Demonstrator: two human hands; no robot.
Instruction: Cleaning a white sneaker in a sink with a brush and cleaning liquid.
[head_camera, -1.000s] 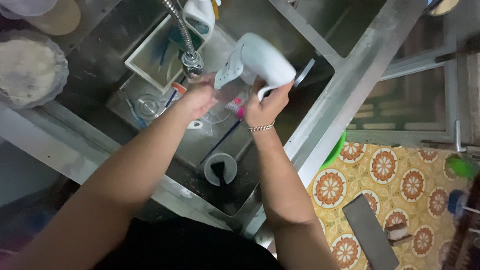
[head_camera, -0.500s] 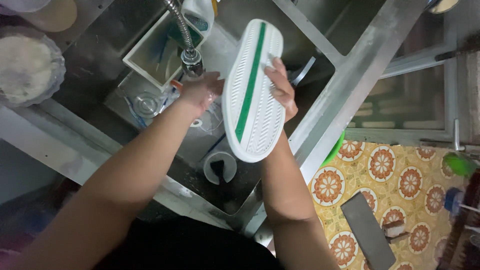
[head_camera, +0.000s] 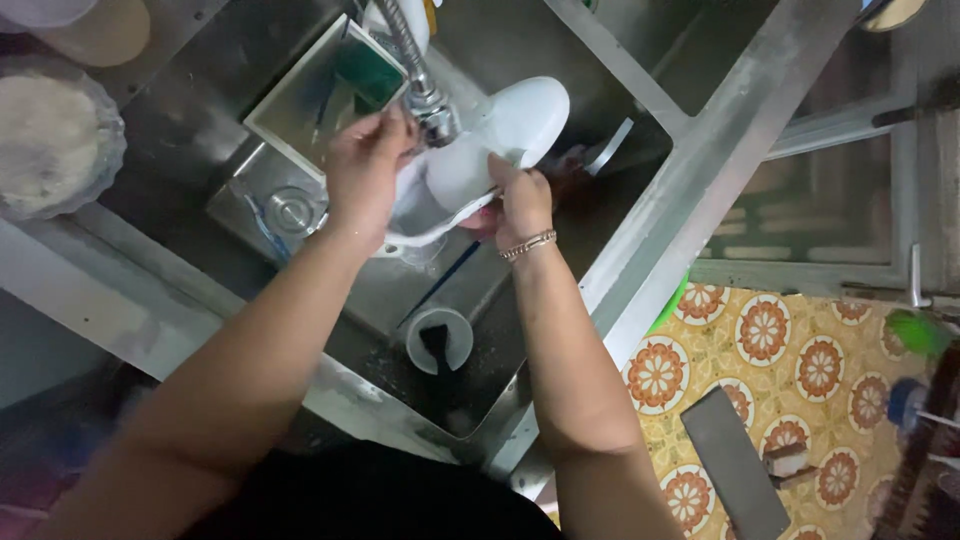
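Observation:
A white shoe (head_camera: 490, 150) is held over the steel sink (head_camera: 600, 230), just under the tap spout (head_camera: 425, 85). My left hand (head_camera: 362, 170) grips its near end beside the spout. My right hand (head_camera: 520, 198), with a thin bracelet at the wrist, clasps the shoe's side from the right. The shoe lies tilted with its upper facing me and its toe pointing away toward the back of the sink.
A white tray with a green sponge (head_camera: 372, 82) stands behind the tap. A small glass (head_camera: 290, 212) and a round drain strainer (head_camera: 440, 340) sit in the basin. A bowl of pale food (head_camera: 45, 140) rests at left. Patterned floor tiles (head_camera: 800, 370) lie at right.
The shoe was turned sole-up with its green stripe showing, and has since been rolled over so the white upper faces me, nearer the spout. Both hands stayed on it.

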